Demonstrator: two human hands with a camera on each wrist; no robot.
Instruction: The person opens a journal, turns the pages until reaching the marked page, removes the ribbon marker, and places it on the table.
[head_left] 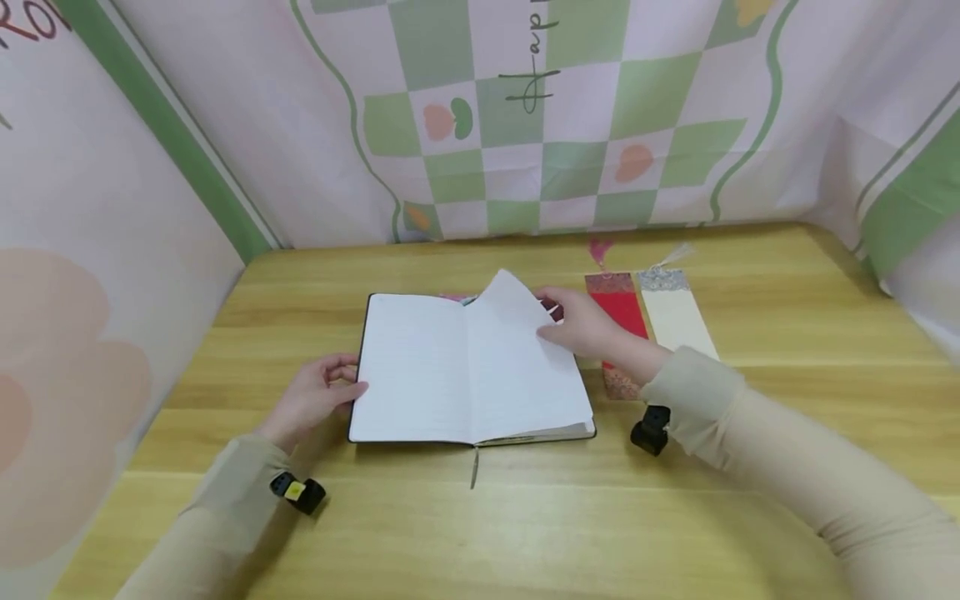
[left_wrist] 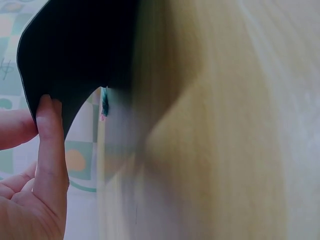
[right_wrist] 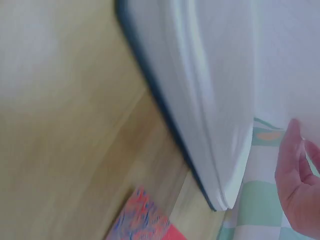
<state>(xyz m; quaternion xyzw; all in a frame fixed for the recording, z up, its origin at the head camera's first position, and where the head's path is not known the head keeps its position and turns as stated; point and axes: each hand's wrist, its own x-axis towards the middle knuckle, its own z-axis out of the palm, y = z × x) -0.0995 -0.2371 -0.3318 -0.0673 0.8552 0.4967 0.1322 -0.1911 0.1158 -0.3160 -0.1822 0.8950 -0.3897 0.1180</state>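
An open notebook (head_left: 412, 375) with blank-looking white pages and a dark cover lies on the table. My left hand (head_left: 311, 396) pinches its left edge between thumb and fingers; in the left wrist view the dark cover (left_wrist: 75, 50) is lifted off the tabletop. At the upper right corner my right hand (head_left: 581, 325) holds a page (head_left: 510, 308) between thumb and fingers, its top bent upward. The right wrist view has that hand (right_wrist: 300, 185) against the white sheet, with the page block (right_wrist: 200, 100) beside it. A thin ribbon (head_left: 475, 468) hangs from the spine's lower end.
Right of the notebook lie a red bookmark (head_left: 618, 308) with a pink tassel and a cream bookmark (head_left: 678, 312) with a pale tassel. Something small and pink (head_left: 452, 297) peeks out behind the notebook. A patterned curtain (head_left: 510, 175) hangs behind the wooden table (head_left: 525, 525).
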